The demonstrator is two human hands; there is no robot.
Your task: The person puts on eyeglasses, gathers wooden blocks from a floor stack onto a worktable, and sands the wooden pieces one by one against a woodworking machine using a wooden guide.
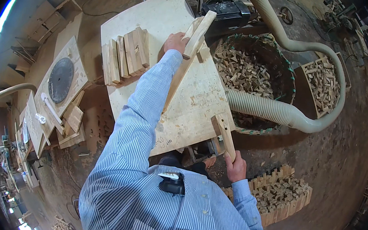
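My left hand (176, 42) reaches to the far side of a pale worktable (198, 103). It is closed around a short wooden piece (193, 26), beside a longer wooden bar (201, 34) that stands up at a slant; some of its fingertips are hidden. At the table's near right corner, my right hand (235, 166) is wrapped round the end of a wooden lever (225, 135) with dark holes in it. Several wooden blocks (130, 53) lie side by side left of my left forearm. A long wooden strip (178, 84) runs along the tabletop beneath that arm.
Right of the table stands a wicker basket (288, 65) of wood offcuts, crossed by a ribbed hose (265, 108). A dark motor (226, 9) sits beyond the table. Stacked wood pieces (281, 192) lie on the floor at right. A round saw blade (60, 79) rests on a board at left.
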